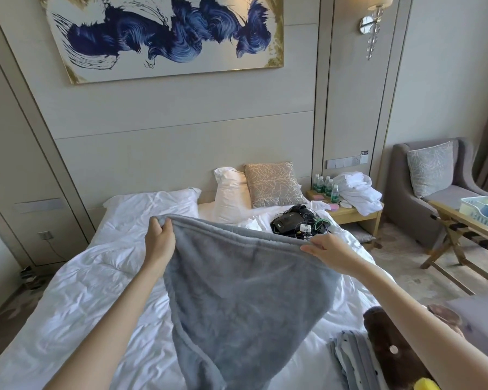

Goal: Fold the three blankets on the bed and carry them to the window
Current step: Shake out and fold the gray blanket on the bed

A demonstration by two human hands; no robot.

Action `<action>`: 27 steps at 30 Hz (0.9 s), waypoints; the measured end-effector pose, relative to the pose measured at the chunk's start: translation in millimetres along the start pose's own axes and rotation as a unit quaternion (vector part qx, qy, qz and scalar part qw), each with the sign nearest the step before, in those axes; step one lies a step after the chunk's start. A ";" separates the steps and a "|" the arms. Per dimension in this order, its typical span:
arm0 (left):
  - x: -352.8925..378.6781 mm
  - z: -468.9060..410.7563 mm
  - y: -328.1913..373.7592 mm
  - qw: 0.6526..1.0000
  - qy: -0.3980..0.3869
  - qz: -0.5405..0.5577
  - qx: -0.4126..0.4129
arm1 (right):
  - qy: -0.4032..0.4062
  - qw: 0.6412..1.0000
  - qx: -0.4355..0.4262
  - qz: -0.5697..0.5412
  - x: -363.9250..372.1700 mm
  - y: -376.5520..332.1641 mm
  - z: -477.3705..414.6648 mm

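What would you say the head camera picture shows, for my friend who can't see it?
A person's left hand and right hand hold up a grey blanket by its top edge over a white bed. A folded grey-and-white cloth lies at the bed's near right, and black gadgets with cables sit near the pillows.

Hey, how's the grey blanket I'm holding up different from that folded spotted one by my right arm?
The grey blanket is plain; the folded spotted blanket is grey and white with dots. The grey blanket hangs in the air from the left hand and right hand; the spotted blanket lies folded on the bed. Both are partly grey.
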State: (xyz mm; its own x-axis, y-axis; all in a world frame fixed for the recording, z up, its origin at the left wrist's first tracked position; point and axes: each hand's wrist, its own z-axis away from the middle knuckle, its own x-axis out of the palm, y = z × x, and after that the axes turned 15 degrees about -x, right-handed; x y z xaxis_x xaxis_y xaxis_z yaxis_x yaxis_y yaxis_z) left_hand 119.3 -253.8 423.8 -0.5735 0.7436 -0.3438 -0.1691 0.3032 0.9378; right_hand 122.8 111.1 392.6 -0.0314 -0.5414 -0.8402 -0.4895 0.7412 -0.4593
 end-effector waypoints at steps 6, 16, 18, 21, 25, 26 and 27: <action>15.3 24.2 6.6 0.990 -0.103 -0.049 0.086 | 0.068 0.997 -0.035 -0.015 6.6 -25.0 -10.6; 59.6 84.3 24.5 0.887 -0.380 -0.137 0.226 | 0.022 0.979 -0.198 -0.051 -4.5 -82.2 -26.3; 57.7 83.7 24.8 0.892 -0.372 -0.122 0.227 | 0.021 0.980 -0.181 -0.075 -7.8 -77.4 -23.6; 51.8 79.5 24.2 0.908 -0.334 -0.110 0.227 | -0.019 0.986 -0.159 -0.050 -16.4 -67.7 -16.8; 40.2 65.3 24.1 0.924 -0.306 -0.090 0.210 | -0.035 0.992 -0.116 0.030 -27.8 -54.0 -9.0; 37.4 63.5 24.8 0.923 -0.302 -0.099 0.217 | -0.024 0.993 -0.105 0.047 -29.8 -52.4 -8.9; 35.2 62.6 25.3 0.922 -0.295 -0.106 0.228 | -0.012 0.993 -0.097 0.064 -30.7 -52.1 -9.2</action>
State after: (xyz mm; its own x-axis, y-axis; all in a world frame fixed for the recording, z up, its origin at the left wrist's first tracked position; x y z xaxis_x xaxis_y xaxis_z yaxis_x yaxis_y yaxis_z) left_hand 145.0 -182.7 432.4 -0.0080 0.7928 -0.6094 0.2036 0.5979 0.7752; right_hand 141.2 85.5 444.9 -0.0844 -0.4358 -0.8961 -0.6422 0.7114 -0.2855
